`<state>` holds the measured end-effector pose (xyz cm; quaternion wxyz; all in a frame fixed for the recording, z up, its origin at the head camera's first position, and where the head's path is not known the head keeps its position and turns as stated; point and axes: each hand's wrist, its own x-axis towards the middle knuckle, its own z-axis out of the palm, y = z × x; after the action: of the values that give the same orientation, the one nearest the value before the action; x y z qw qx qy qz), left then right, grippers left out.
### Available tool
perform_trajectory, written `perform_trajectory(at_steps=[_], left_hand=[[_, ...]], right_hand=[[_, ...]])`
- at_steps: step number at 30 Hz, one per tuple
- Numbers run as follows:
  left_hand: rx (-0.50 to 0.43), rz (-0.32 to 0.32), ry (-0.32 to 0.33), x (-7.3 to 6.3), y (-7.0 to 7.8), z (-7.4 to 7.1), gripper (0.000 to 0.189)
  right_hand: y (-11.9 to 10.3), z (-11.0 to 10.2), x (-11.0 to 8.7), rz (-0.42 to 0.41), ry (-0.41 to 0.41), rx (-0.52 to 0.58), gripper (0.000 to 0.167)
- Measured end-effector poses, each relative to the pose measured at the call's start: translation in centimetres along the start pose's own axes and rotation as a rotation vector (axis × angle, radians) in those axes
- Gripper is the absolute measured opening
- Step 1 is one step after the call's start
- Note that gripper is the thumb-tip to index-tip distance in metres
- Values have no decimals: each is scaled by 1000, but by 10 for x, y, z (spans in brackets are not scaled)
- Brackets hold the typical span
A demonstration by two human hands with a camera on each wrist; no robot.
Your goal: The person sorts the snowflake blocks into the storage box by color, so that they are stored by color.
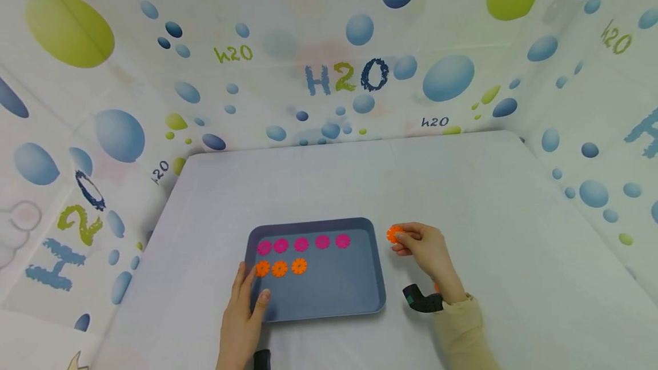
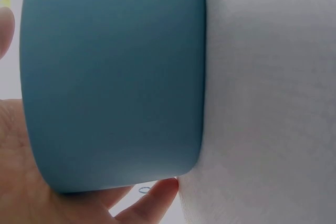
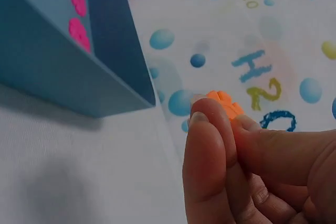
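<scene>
A blue-grey tray (image 1: 329, 296) lies on the table with a row of pink flower-shaped discs (image 1: 301, 244) and, below it, three orange flower-shaped discs (image 1: 280, 269). My left hand (image 1: 241, 313) rests at the tray's left side, its fingers fairly straight along the rim and its thumb above the tray. In the left wrist view the tray wall (image 2: 115, 87) covers part of that hand. Just right of the tray, above the table, my right hand (image 1: 424, 247) pinches another orange flower disc (image 1: 394, 234) between thumb and fingers. In the right wrist view this disc (image 3: 224, 103) is partly hidden by fingertips.
Another bit of orange (image 1: 436, 288) shows beside the right wrist, mostly hidden by it. A black wrist strap piece (image 1: 424, 300) sits at that wrist. The white tablecloth (image 1: 329, 187) meets printed curtains (image 1: 288, 96) at the back and sides.
</scene>
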<state>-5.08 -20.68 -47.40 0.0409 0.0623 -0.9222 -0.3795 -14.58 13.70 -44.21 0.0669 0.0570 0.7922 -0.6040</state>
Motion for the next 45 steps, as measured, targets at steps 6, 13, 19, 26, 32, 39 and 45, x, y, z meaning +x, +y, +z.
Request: perform_trajectory(at_steps=[6, 13, 19, 26, 32, 39, 45], left_hand=[[-2, -3, 0, 0, 0, 1, 59], [-5, -2, -1, -1, 1, 2, 59], [2, -3, -4, -1, -1, 3, 60], [2, 10, 11, 0, -2, 2, 59], [-10, -5, -5, -1, -1, 2, 60], [-12, -2, -3, 0, -2, 2, 59], [-8, 4, 2, 1, -2, 0, 59]], right_hand=[[-14, 27, 9, -83, -139, -52, 23], [-28, 59, 13, -141, -244, -199, 17], [-31, 79, 12, -137, -245, -209, 14], [-36, 96, 15, -148, -268, -195, 12], [-29, 111, 20, -94, -267, -209, 13], [-15, 120, 24, -92, -261, -245, 14], [-14, 123, 24, -102, -273, -260, 14]])
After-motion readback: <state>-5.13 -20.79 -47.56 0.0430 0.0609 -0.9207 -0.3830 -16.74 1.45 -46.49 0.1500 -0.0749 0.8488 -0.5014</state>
